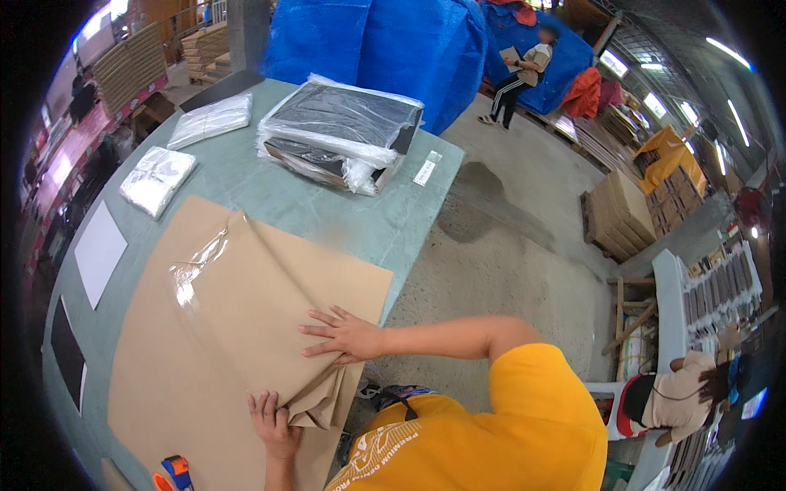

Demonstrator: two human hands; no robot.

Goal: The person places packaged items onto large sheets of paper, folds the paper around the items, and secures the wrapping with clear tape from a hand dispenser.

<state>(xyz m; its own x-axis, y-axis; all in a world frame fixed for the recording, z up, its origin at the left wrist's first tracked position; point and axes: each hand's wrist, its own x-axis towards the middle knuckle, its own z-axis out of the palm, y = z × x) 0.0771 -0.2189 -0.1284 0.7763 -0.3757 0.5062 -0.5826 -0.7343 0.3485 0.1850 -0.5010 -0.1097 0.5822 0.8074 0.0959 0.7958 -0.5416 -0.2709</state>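
A big sheet of brown paper [246, 327] lies on the green table [368, 221]. A clear plastic film [205, 262] rests on its upper part. My right hand [345, 335] lies flat on the paper near its right edge, fingers spread. My left hand [274, 425] grips a folded-over corner of the paper [319, 401] at the near edge, just below my right hand.
A plastic-wrapped stack of black flat items [340, 131] sits at the table's far end, with a small label [426, 168] beside it. Two packs of clear bags [158, 178] [211, 120], a white sheet [100, 250] and a black sheet [67, 352] lie left. An orange-blue tape dispenser [173, 473] is near me. One person stands far off [524, 74]; another sits at right [679, 397].
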